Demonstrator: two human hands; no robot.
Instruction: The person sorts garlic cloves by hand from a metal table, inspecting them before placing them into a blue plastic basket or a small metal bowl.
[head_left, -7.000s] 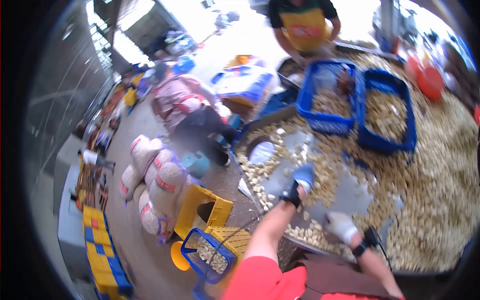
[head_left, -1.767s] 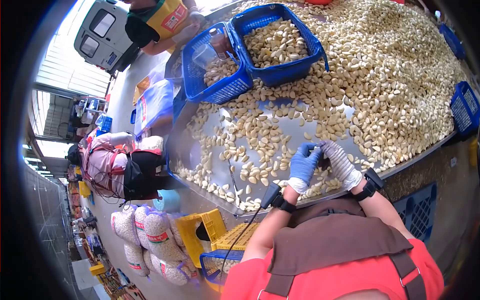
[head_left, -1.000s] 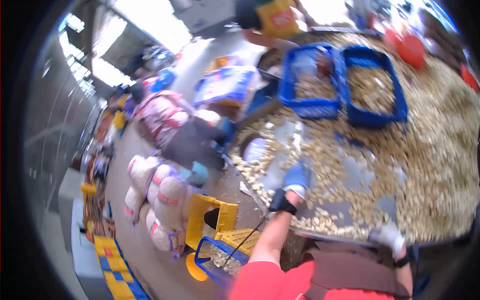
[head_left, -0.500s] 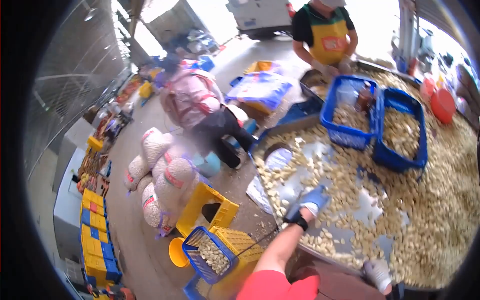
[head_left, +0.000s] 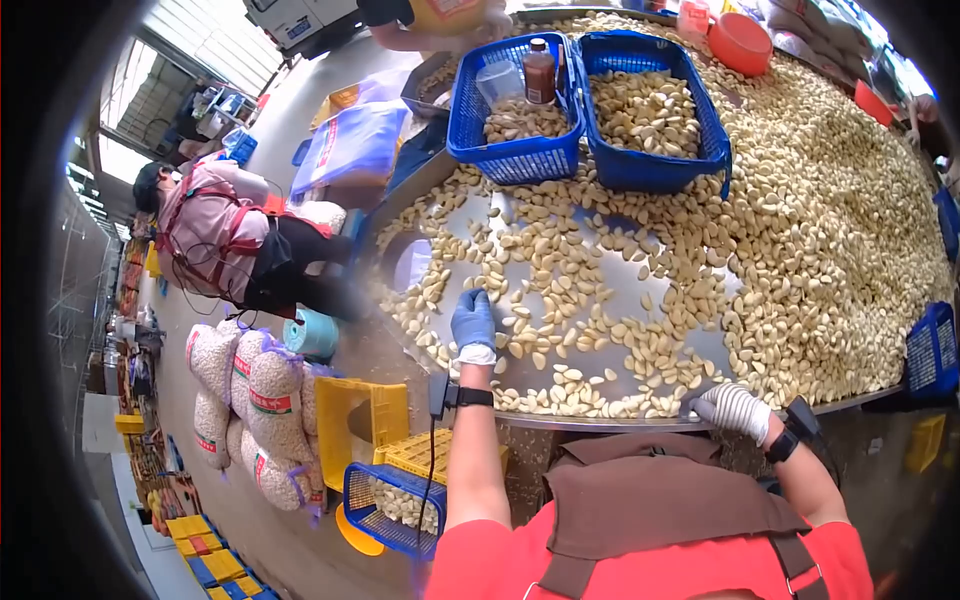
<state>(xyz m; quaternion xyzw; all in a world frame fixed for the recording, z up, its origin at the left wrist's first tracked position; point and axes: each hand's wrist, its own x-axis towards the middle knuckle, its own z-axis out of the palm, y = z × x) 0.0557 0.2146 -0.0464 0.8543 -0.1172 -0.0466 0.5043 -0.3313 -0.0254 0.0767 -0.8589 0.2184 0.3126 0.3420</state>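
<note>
Garlic cloves (head_left: 830, 200) cover a metal sorting table (head_left: 622, 272), thin at the left and heaped high at the right. My left hand (head_left: 474, 325), in a blue glove, is over the table's near left part among scattered cloves. Its fingers are curled together; whatever they hold, if anything, is hidden. At the table's near edge rests my right hand (head_left: 738, 410) in a striped, grey-tipped glove, fingers stretched to the left beside the cloves. Two blue baskets stand at the back: one basket (head_left: 520, 165) has cloves, a brown bottle (head_left: 539, 72) and a clear cup (head_left: 498, 82); the other basket (head_left: 655, 172) is full of cloves.
A hole (head_left: 408, 262) opens in the table's left corner. On the floor at left are filled mesh sacks (head_left: 265, 385), a yellow crate (head_left: 350, 400) and a blue basket of cloves (head_left: 395, 505). A person (head_left: 215, 230) bends there; another person (head_left: 440, 20) works across the table.
My view has swung right and down over the table. My left hand's fingers, stretched out before, are now curled in. The right hand remains by the near edge.
</note>
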